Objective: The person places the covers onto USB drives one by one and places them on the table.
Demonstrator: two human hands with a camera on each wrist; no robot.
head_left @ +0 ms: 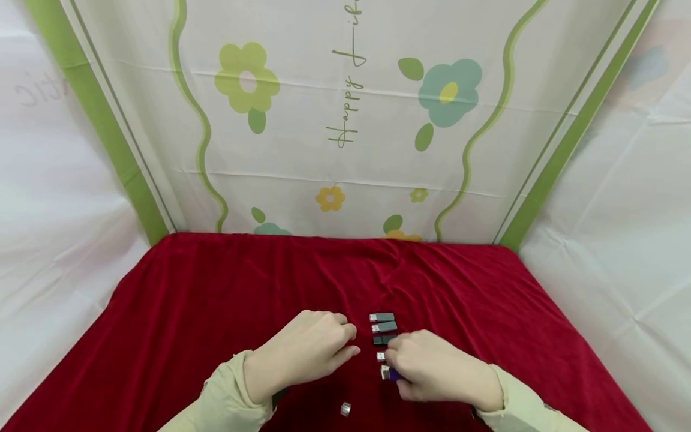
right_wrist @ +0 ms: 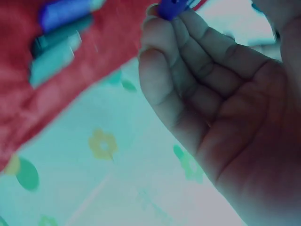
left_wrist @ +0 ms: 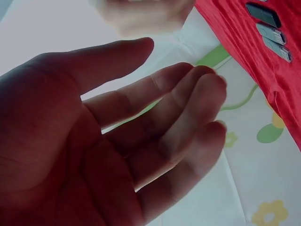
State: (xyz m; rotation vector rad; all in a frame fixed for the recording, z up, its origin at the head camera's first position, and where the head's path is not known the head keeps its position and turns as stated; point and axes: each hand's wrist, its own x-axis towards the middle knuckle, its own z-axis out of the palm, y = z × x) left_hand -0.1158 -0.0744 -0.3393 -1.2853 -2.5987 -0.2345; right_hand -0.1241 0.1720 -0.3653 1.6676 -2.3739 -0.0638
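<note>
My right hand [head_left: 432, 366] pinches a purple USB stick [head_left: 394, 375] at its fingertips, the silver plug pointing left. The purple body [right_wrist: 171, 7] also shows at the top of the right wrist view. Beyond it lies a column of USB sticks: one with a silver plug [head_left: 381, 356] and its body hidden by the hand, a black one [head_left: 381, 340] and two grey ones [head_left: 385, 327]. To their left hovers my left hand [head_left: 310, 348], fingers loosely bent and nothing in the palm [left_wrist: 108, 141].
A small shiny silver piece [head_left: 345, 409] lies near the front, between the forearms. Red cloth [head_left: 243, 288] with soft folds covers the table. White panels [head_left: 610, 240] stand at both sides, and a flower-printed sheet [head_left: 302, 132] hangs behind.
</note>
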